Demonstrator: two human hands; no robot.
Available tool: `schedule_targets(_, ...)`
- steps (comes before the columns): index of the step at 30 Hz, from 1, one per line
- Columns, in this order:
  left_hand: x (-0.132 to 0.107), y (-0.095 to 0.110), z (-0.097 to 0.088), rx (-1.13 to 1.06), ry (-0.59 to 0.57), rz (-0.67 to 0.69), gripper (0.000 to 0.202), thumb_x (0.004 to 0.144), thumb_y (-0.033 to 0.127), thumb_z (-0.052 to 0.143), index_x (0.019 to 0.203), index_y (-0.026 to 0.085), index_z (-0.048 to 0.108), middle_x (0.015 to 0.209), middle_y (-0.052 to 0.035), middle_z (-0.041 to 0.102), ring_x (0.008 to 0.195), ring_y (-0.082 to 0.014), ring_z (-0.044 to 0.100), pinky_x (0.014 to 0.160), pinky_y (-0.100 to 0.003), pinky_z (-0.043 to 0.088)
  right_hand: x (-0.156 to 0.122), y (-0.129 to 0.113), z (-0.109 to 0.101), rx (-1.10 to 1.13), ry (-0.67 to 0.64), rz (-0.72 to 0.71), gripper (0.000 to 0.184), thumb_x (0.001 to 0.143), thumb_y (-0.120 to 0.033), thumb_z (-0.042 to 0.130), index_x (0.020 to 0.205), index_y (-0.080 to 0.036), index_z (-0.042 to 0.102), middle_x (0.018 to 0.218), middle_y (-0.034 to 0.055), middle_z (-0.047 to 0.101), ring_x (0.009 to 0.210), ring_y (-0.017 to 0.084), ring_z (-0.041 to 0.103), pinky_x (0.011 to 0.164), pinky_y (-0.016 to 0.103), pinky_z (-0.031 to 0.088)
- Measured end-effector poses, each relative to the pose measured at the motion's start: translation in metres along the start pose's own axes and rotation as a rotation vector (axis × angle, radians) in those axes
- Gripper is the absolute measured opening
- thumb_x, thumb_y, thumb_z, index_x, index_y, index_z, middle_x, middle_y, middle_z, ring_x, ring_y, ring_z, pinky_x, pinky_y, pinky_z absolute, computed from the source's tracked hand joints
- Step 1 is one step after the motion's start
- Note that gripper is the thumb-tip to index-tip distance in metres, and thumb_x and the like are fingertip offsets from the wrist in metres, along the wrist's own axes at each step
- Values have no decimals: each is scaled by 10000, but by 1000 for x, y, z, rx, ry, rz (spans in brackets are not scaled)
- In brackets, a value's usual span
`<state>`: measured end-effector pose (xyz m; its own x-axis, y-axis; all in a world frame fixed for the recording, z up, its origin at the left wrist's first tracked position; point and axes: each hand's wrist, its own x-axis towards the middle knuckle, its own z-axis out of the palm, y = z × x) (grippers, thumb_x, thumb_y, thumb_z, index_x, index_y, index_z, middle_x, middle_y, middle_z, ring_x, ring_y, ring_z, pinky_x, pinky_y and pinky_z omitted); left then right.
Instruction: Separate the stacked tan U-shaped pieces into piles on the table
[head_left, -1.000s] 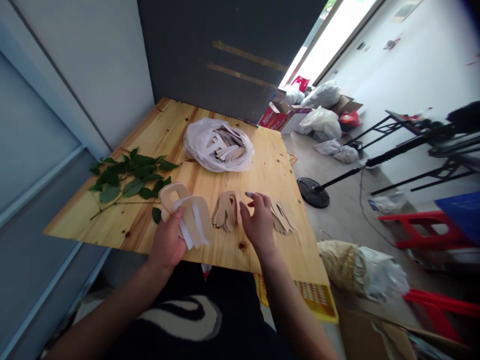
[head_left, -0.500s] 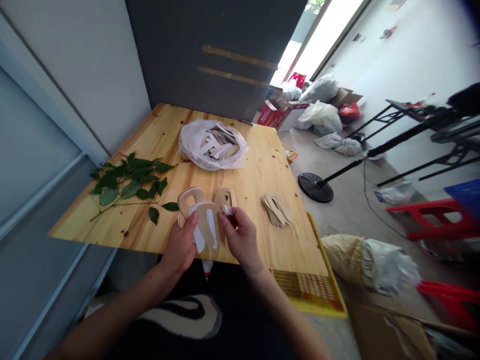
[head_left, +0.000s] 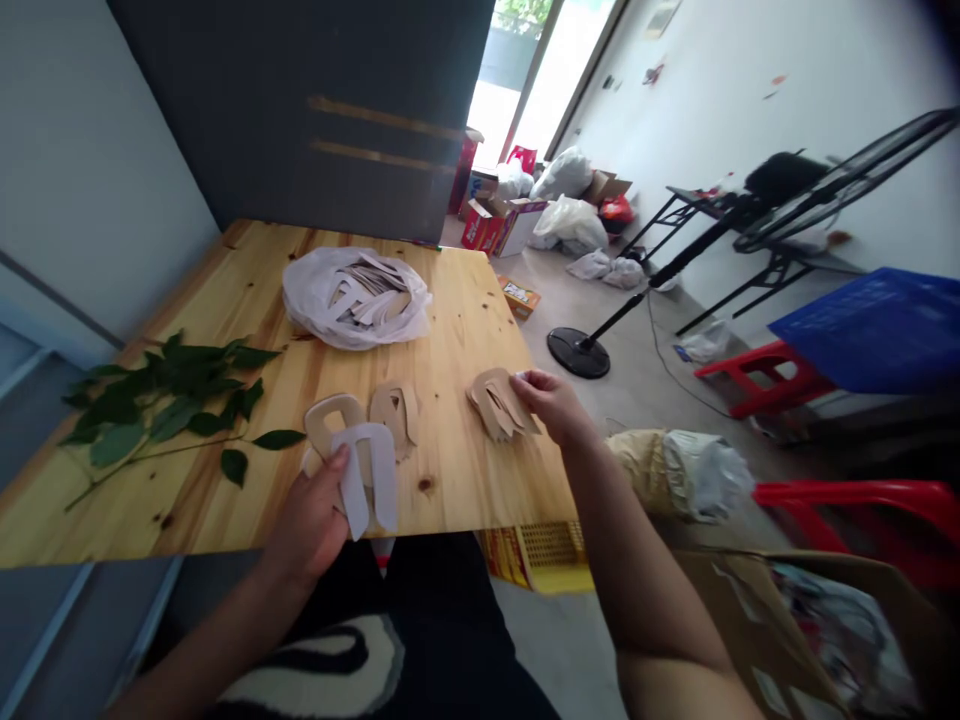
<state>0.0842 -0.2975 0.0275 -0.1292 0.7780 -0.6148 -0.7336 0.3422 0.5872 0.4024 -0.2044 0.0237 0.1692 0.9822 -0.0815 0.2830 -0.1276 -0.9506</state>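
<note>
My left hand [head_left: 319, 505] is closed on a few flat U-shaped pieces. Uppermost is a white U-shaped piece [head_left: 369, 470], its two legs pointing toward me. Behind it a tan piece with a rounded cut-out [head_left: 330, 415] shows. At the right, my right hand [head_left: 551, 400] pinches the edge of a tan U-shaped piece [head_left: 498, 388] lying over a small pile of similar tan pieces [head_left: 491, 425]. A speck of white shows at its fingertips. Between the hands, another small pile of tan pieces [head_left: 393, 415] rests on the wooden table [head_left: 450, 490].
Farther back sits a white plastic bag [head_left: 307, 300] full of cut pieces. A leafy branch [head_left: 176, 400] lies at the left. A dark panel [head_left: 300, 60] stands behind the table. Below its right front edge is a yellow basket [head_left: 559, 575]; a fan stand [head_left: 579, 352] is beyond.
My right hand has moved right, away from my left hand, to the right pile with a tan piece. The white piece in my left hand now shows on top. The view has swung right.
</note>
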Motion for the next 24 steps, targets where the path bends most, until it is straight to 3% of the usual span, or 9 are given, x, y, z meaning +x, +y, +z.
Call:
schedule_targets(3, 0, -3, 2, -9, -33, -24, 176, 930, 51, 595, 1035, 124, 716, 919, -110, 809, 940, -245, 785, 931, -405, 626, 24, 13, -5, -110, -18, 19, 505, 642, -660, 773, 699, -184, 614, 593, -28, 534, 556, 117, 415, 543, 283, 328)
schedule_targets(6, 0, -4, 2, -6, -47, -25, 154, 917, 72, 628, 1033, 117, 718, 931, -122, 810, 957, -259, 781, 939, -419, 622, 30, 17, 0, -350, 108, -40, 384, 733, -547, 746, 744, -187, 612, 672, 18, 605, 595, 152, 502, 611, 317, 388)
schedule_targets(10, 0, -7, 1, -17, -79, 0, 162, 870, 114, 711, 1031, 130, 725, 937, -118, 813, 1007, -275, 770, 958, -422, 605, -12, -5, 34, -499, 288, -337, 222, 846, -415, 670, 859, -200, 617, 925, 88, 678, 625, 161, 557, 677, 354, 468)
schedule_targets(13, 0, -11, 0, -26, -127, 58, 237, 819, 203, 795, 1039, 140, 732, 953, -111, 814, 1059, -288, 754, 975, -419, 586, -72, -30, 87, -411, 165, -568, 161, 963, -354, 577, 866, -232, 615, 890, 65, 655, 662, 170, 588, 685, 339, 503)
schedule_targets(17, 1, -15, -3, -18, -223, 107, 286, 812, 353, 813, 994, 138, 759, 989, -120, 811, 1127, -293, 725, 995, -378, 559, -127, -44, 155, -304, -114, -619, 95, 997, -282, 549, 937, -240, 611, 969, 86, 662, 813, 200, 651, 721, 326, 534)
schedule_targets(20, 1, -15, -10, -47, -259, 128, 300, 844, 397, 783, 1030, 161, 774, 1043, -109, 808, 1165, -272, 708, 1021, -346, 536, -133, -41, 181, -326, -119, -545, 80, 959, -290, 605, 905, -235, 580, 933, 79, 641, 815, 215, 639, 716, 335, 530)
schedule_targets(24, 3, -13, -20, -117, -298, 124, 301, 845, 393, 780, 1040, 163, 781, 1062, -112, 804, 1168, -286, 706, 1058, -389, 519, -127, -41, 191, -343, -125, -497, 147, 936, -310, 633, 858, -234, 534, 898, 63, 621, 788, 209, 627, 704, 331, 517)
